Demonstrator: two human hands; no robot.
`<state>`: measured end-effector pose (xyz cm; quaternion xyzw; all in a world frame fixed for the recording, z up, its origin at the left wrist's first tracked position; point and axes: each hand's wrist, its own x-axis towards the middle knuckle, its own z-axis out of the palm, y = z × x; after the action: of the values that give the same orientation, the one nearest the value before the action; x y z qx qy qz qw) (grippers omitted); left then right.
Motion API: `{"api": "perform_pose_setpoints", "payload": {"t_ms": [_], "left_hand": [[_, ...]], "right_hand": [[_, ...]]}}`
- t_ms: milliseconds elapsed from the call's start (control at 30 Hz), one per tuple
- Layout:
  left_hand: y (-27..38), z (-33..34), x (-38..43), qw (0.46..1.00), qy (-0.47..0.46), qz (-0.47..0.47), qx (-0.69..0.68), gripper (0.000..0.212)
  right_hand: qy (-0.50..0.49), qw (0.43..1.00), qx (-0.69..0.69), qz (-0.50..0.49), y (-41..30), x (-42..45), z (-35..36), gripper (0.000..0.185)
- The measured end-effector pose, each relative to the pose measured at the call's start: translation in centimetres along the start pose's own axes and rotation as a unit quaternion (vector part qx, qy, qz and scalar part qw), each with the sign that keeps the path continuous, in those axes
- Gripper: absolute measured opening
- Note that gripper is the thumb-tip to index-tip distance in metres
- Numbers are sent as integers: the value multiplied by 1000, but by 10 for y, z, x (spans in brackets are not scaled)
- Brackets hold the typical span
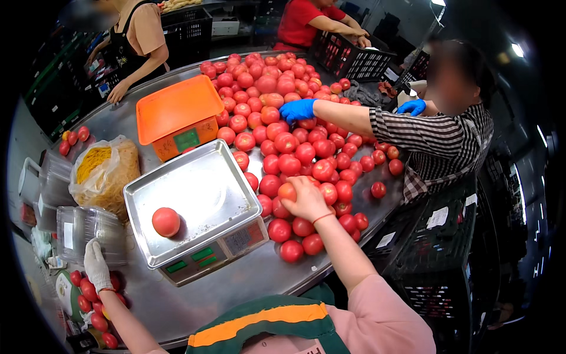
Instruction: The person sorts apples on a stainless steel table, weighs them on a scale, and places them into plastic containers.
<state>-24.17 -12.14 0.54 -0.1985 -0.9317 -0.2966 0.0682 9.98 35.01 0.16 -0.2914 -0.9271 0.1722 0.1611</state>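
Observation:
My right hand (pixel 308 200), bare, with a thin red band at the wrist, has its fingers around an orange-red tomato (pixel 287 192) at the near side of a large heap of tomatoes (pixel 289 164). In a white knit glove, my left hand (pixel 97 266) lies against a stack of clear plastic containers (pixel 92 234) at the left; whether its fingers grip one is unclear. Between my hands stands a digital scale (pixel 216 261) with a steel tray (pixel 194 186). A single tomato (pixel 166 222) rests on that tray.
An orange scale (pixel 180 108) stands behind the steel one. A bag of yellow rubber bands (pixel 106 170) sits at left, with small red tomatoes (pixel 89 292) below. A co-worker's blue-gloved hand (pixel 298 110) touches the heap. Black crates (pixel 349 55) and two other people are beyond the metal table (pixel 247 276).

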Motion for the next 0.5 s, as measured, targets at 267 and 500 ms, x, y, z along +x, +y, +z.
{"api": "perform_pose_setpoints", "payload": {"t_ms": [267, 500], "left_hand": [[9, 5, 5, 1000, 0, 6, -16, 29], [4, 1, -2, 1000, -12, 2, -6, 30]], "right_hand": [[-71, 989, -96, 91, 23, 87, 22, 43], [39, 975, 170, -139, -88, 74, 13, 46]]}}
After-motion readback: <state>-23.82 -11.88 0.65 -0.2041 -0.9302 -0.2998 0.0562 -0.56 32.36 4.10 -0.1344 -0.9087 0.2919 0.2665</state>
